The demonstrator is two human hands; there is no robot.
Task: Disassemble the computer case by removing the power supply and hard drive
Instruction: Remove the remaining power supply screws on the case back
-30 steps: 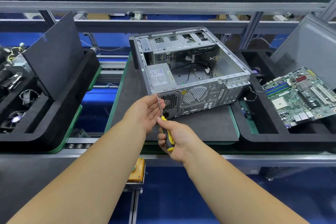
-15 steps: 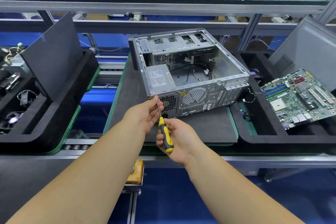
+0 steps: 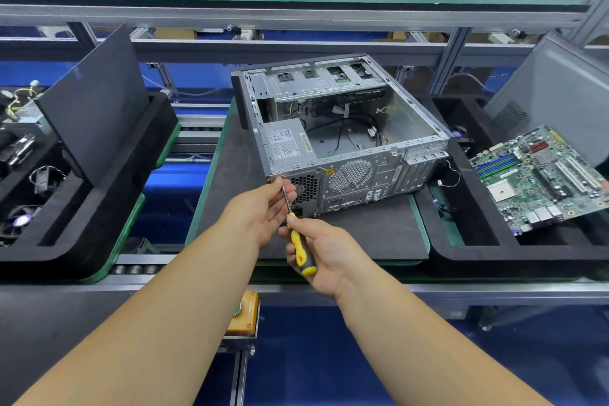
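One screwdriver (image 3: pixel 298 241) — two hands (image 3: pixel 263 212) — one case (image 3: pixel 346 142).

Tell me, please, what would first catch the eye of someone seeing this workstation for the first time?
The open computer case lies on its side on the dark mat in the middle, its power supply still seated in the near left corner. In front, the right hand grips a yellow-handled screwdriver whose tip meets the case's rear corner, the left hand steadying its shaft. A green motherboard leans in the black foam tray at right.
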